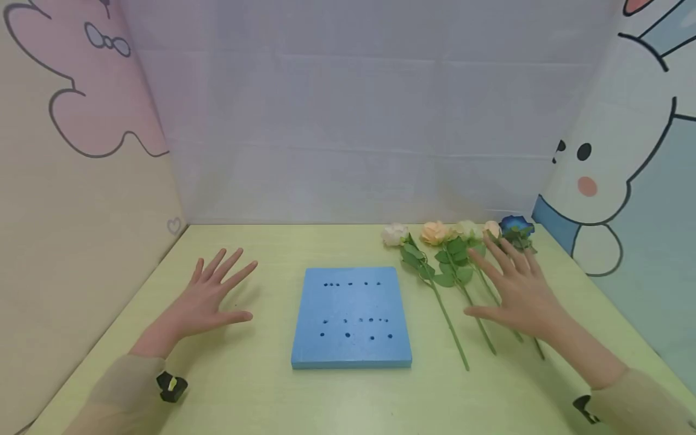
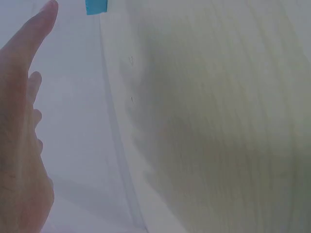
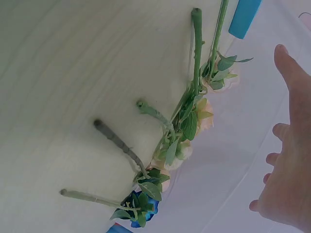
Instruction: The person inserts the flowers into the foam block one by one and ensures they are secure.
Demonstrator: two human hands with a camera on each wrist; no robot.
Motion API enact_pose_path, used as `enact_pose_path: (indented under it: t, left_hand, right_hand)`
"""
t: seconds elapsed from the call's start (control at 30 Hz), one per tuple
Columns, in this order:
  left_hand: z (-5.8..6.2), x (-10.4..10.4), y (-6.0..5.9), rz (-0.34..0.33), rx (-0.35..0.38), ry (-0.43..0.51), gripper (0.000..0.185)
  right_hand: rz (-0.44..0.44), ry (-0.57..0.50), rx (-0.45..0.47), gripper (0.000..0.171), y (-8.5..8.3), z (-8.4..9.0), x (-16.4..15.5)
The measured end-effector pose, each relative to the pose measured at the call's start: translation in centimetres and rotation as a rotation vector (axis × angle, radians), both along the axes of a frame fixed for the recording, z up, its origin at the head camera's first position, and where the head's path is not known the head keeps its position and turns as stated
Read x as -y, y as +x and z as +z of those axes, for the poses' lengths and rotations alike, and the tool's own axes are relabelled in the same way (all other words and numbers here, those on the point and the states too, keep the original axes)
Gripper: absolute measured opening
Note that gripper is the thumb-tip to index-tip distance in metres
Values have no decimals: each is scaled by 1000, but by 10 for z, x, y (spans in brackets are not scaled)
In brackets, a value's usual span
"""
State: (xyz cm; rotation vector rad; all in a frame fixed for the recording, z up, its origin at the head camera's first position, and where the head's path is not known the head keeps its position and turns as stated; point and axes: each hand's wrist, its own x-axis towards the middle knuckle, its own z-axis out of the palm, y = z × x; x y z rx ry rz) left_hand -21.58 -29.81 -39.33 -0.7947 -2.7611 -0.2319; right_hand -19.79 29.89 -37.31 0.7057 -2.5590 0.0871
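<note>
Hovering flat, fingers spread and grasping nothing, left hand (image 1: 209, 296) flanked foam block (image 1: 352, 317); right hand (image 1: 516, 290) overhung flowers (image 1: 451, 254).

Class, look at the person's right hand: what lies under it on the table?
Under the right hand lie green stems of the flowers on the table. The stretches of stem directly beneath the palm are covered.

The right hand (image 1: 522, 296) is covering parts of the flower stems (image 1: 478, 302) in the head view. The left wrist view is cutting off the left hand (image 2: 19, 145) and showing only a corner of the blue foam block (image 2: 96, 7).
</note>
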Motion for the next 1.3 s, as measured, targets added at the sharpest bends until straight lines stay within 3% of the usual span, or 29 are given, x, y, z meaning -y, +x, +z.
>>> enact_pose_path:
  t: [0.33, 0.63, 0.87, 1.03, 1.3]
  left_hand:
    - [1, -22, 1, -9, 62, 37, 94]
    - [2, -46, 9, -28, 138, 88, 96]
    - [-5, -63, 15, -18, 256, 148, 93]
    - [-8, -73, 21, -27, 296, 198, 94]
    - [-11, -88, 25, -52, 415, 283, 97]
  right_hand:
    - [-62, 18, 58, 107, -3, -2, 18]
    - [-56, -21, 169, 100, -3, -5, 36]
    - [-28, -77, 272, 103, -3, -10, 47]
    - [-34, -106, 358, 102, -2, -13, 52]
    - [-23, -168, 426, 101, -3, -15, 60]
